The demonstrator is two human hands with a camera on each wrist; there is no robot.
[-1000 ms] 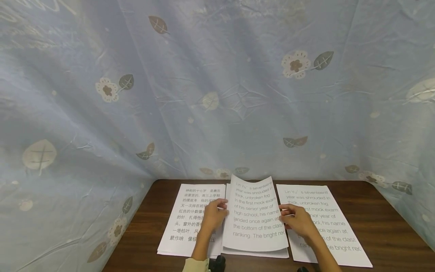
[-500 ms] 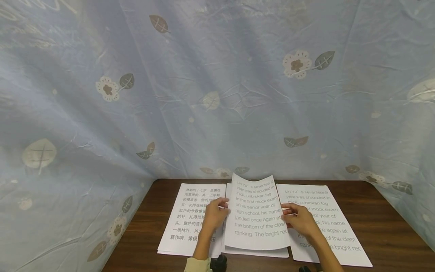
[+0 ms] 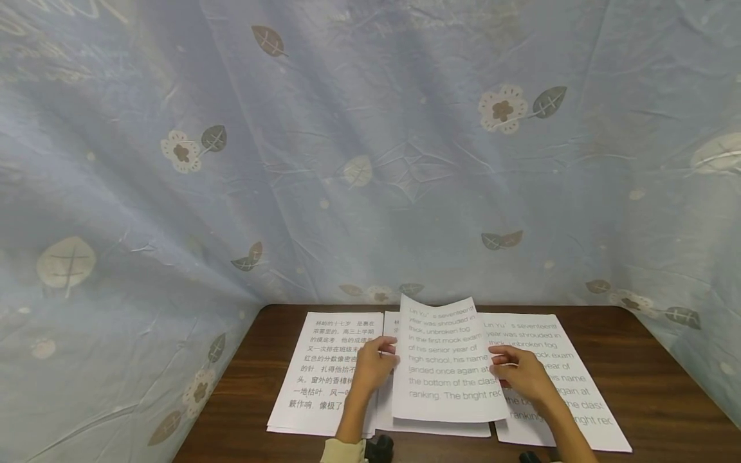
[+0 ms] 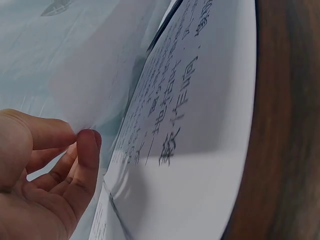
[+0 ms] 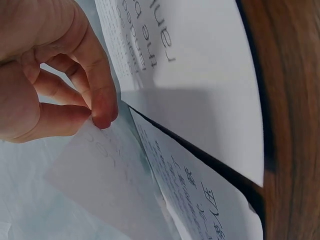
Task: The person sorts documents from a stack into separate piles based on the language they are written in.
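A sheet of paper (image 3: pixel 446 366) printed with English text is held up off the table, bowed, its upper corners lifted. My left hand (image 3: pixel 374 370) pinches its left edge between thumb and fingers; the left wrist view shows that pinch by the hand (image 4: pixel 55 170). On the opposite edge my right hand (image 3: pixel 523 373) pinches the sheet, as the hand (image 5: pixel 65 75) in the right wrist view shows too. Beneath the raised sheet lies a middle paper stack (image 3: pixel 428 429) with Chinese text, mostly hidden.
To the left lies a stack of Chinese-text pages (image 3: pixel 318 386). On the right is an English-text stack (image 3: pixel 585 405), partly covered by the right hand and the raised sheet. All rest on a dark wooden table (image 3: pixel 648 360). A patterned curtain (image 3: pixel 405 161) hangs behind.
Both hands have moved to the right with the pinched sheet. It now overlaps the right stack's left edge, and more of the Chinese page beneath shows on the left.
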